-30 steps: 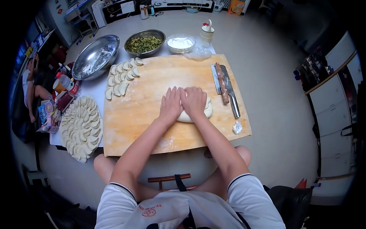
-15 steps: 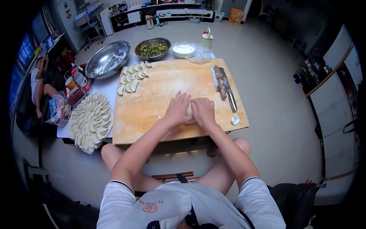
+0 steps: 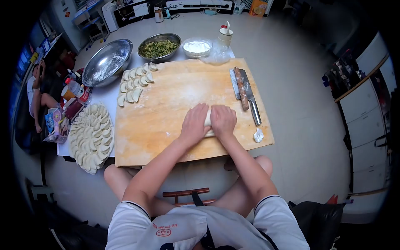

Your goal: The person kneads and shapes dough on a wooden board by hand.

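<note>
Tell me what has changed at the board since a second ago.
The left hand and right hand have drawn back toward the near edge of the board and slightly rightward, and now stand apart with the dough showing between them. The dough that stuck out past the right hand no longer shows. The rolling pin, cleaver and rows of dumplings lie as before.

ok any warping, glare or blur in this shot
Head view: wide-angle warping, with black corners and the board's near edge looking bowed; head view: shiny highlights in the big metal bowl; head view: upper right dim and smeary; head view: left hand and right hand fairly sharp.
</note>
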